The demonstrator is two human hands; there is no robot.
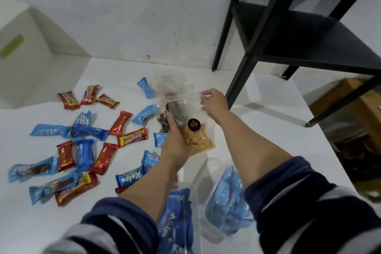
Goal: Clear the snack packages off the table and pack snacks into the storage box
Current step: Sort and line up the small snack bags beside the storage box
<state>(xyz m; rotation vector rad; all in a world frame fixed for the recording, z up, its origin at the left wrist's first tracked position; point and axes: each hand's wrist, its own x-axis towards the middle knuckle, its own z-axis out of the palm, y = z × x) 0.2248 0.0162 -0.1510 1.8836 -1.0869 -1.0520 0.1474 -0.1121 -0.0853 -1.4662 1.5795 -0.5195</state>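
Left hand gripped the lower part of a clear bag from below, fingers curled round it; right hand pinched the bag's top edge. The bag hung above mid-bench, holding orange chips and dark snacks, with a black sticker on its front. Red bars and blue packs lay scattered across the left half of the bench. At the near edge stood clear boxes with blue packs inside, probably two, blurred. White bin in the far-left corner; black shelf at far right.
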